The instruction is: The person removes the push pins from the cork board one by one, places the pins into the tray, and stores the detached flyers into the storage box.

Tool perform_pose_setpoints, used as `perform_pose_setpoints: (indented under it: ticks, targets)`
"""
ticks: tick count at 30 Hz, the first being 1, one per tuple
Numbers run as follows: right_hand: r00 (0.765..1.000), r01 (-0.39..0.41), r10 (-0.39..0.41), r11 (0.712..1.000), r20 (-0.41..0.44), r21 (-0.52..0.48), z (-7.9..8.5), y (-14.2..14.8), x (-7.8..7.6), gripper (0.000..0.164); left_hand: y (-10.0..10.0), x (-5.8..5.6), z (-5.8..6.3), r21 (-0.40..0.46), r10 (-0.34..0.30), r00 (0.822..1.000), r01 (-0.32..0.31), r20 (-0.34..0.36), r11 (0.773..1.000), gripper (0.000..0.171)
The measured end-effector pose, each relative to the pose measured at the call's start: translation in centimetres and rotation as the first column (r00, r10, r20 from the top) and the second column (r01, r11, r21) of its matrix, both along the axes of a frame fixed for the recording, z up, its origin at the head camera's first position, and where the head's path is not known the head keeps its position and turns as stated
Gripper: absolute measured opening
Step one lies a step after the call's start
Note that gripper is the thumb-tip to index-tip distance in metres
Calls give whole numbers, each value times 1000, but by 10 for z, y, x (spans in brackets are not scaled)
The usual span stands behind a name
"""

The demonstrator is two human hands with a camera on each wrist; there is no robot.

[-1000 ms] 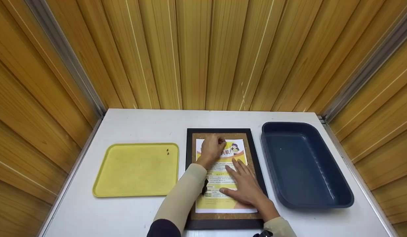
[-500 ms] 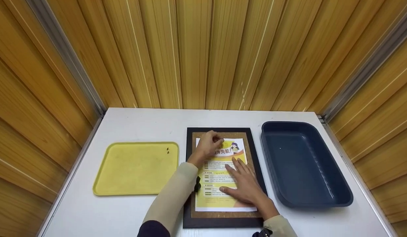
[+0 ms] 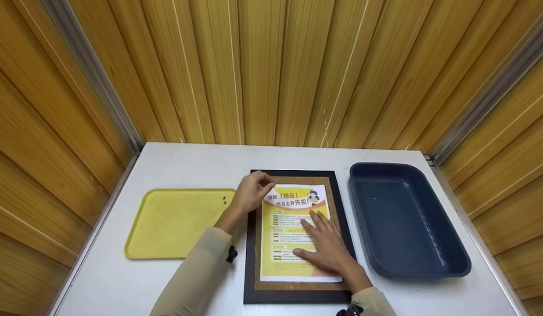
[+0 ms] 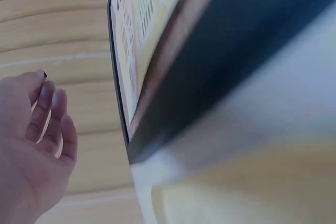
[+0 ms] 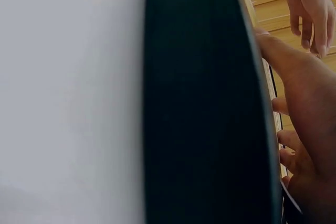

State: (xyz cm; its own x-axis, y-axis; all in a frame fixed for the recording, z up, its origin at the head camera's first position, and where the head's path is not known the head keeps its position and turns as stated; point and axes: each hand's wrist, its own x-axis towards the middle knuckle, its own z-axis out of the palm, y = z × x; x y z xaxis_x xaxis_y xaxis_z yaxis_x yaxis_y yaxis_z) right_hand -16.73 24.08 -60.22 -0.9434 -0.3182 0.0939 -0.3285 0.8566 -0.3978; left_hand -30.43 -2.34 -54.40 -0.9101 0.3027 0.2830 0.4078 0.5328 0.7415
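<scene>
A yellow-and-white printed sheet point(image 3: 289, 272) lies on a cork board point(image 3: 293, 286) with a black frame point(image 3: 293, 297). Spread fingers of my right hand point(image 3: 326, 248) rest on the sheet's right side. My left hand point(image 3: 250, 193) is raised at the sheet's upper left corner, over the frame's left side, thumb and index finger brought together. In the left wrist view a small dark bit point(image 4: 45, 75) shows at the fingertips of the left hand point(image 4: 37, 145), too small to tell its kind. The right wrist view shows the right hand point(image 5: 312, 114) beside the frame's edge.
A yellow tray point(image 3: 179, 224) lies left of the board, partly behind the left forearm, with two small dark spots point(image 3: 224, 200) near its upper right corner. A deep dark-blue bin point(image 3: 407, 228) stands at the right. Wood-patterned walls point(image 3: 262, 70) enclose the white table point(image 3: 201, 162).
My left hand has moved left from the top middle of the sheet to its upper left corner, uncovering the heading. The right hand stays in place on the sheet.
</scene>
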Motion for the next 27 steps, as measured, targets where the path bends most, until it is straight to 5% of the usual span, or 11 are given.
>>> perform_pose_setpoints:
  ticks: [14, 27]
  targets:
    - [1000, -5, 5, 1000, -11, 6, 0, 0, 0, 94, -86, 1, -12, 7, 166, 986, -166, 26, 986, 7]
    - [1000, -9, 9, 1000, -3, -15, 0, 0, 1, 93, -111, 11, -39, -114, 245, 965, -234, 93, 965, 10]
